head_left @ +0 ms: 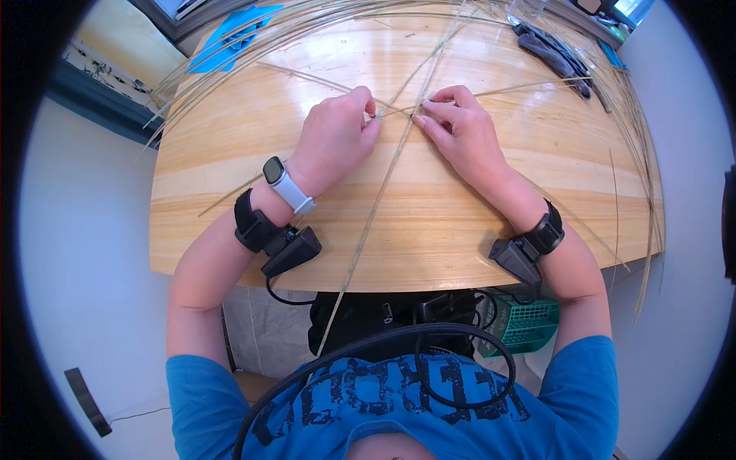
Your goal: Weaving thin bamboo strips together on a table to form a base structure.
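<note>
Several thin bamboo strips cross one another over the wooden table [452,222]. The longest strip [376,203] runs from the far edge between my hands and past the near edge toward my body. Just left of the crossing, my left hand [337,132] is closed in a pinch on a strip, its fingertips partly hidden. My right hand [466,138] pinches at the crossing's right side, where another strip [529,87] extends to the right from behind the fingers. Further strips pass under both forearms. Which strip each hand grips is hard to separate.
Loose strips [644,176] curve along the table's right edge, and more lie along the far edge. A blue cloth [234,38] is at the far left; a dark grey glove [548,50] and a clear glass [525,9] are at the far right. Below stands a green basket [524,326].
</note>
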Demonstrator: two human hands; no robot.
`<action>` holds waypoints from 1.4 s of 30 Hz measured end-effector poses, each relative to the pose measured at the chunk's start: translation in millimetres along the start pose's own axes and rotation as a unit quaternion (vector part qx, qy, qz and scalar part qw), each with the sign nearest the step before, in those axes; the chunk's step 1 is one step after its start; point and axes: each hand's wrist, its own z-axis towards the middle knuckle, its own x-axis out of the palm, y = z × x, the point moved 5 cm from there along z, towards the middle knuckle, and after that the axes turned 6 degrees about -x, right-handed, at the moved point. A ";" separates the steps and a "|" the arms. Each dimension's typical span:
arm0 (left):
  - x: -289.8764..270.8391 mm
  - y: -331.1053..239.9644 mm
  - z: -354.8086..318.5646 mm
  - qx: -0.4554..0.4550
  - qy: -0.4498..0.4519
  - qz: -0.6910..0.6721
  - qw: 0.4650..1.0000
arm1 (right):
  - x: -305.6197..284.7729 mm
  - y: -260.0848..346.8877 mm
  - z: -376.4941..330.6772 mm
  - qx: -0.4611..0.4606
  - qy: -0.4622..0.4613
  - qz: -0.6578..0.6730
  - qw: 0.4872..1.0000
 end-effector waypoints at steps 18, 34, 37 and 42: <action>-2.1 21.9 2.7 0.019 0.027 -0.099 0.995 | 19.6 6.8 7.2 -0.011 0.026 -0.085 0.996; -21.5 8.9 -40.3 0.089 0.180 0.091 0.975 | 24.2 2.0 6.6 0.015 0.002 -0.138 0.990; -27.3 8.4 -51.9 0.121 0.205 0.150 0.960 | 23.7 2.5 5.8 0.002 0.007 -0.139 0.990; -28.9 -4.6 -64.2 0.089 0.192 0.175 0.962 | 22.0 7.7 5.8 -0.002 0.006 -0.139 0.990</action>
